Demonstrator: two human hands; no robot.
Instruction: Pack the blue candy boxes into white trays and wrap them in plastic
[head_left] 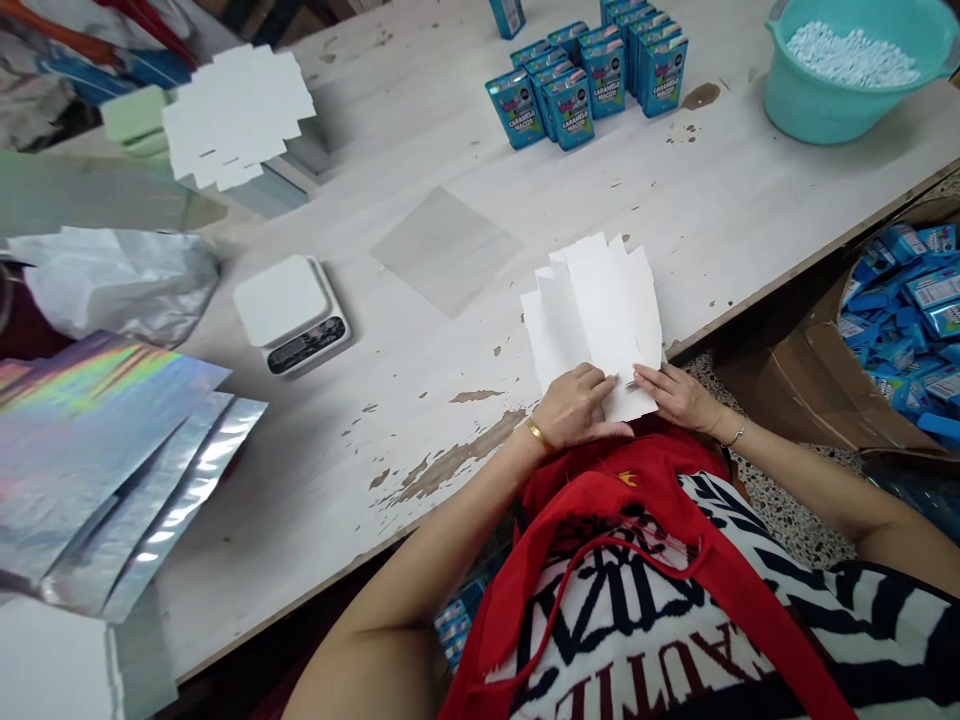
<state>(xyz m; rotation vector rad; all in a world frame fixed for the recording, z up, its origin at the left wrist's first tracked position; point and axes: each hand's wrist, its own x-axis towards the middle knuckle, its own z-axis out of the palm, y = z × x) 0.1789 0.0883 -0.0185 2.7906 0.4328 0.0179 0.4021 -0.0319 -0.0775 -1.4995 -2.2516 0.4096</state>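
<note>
The white card (611, 310) lies on the table (420, 360) well to the right of the scale (281, 300), its stepped far edge pointing away from the worker; whether it is one piece or several in layers, I can't tell from here. Both bare hands are at its near end. The left hand (576, 408) lies over it with fingers bent on top and the thumb reaching out along the near edge, apart from the fingers; the right hand (682, 400) has its fingers together on the right-hand corner, by a small raised flap. Its thumb doesn't show clearly, so I cannot say whether either hand really pinches the card or only presses it. If this is creasing, as I judge, I'd want the left palm steady, the flap lined up before any pressure, and one firm, even stroke; rushed, the thin tabs could bend askew. The bare surface to the right of the scale would serve better than the flaked patches (450, 465) lower down, which might mark the card. Between scale and card lies a translucent sheet (446, 250), and beyond it, far to the scale's right, stand blue boxes (570, 105) and a turquoise tub (814, 110).
</note>
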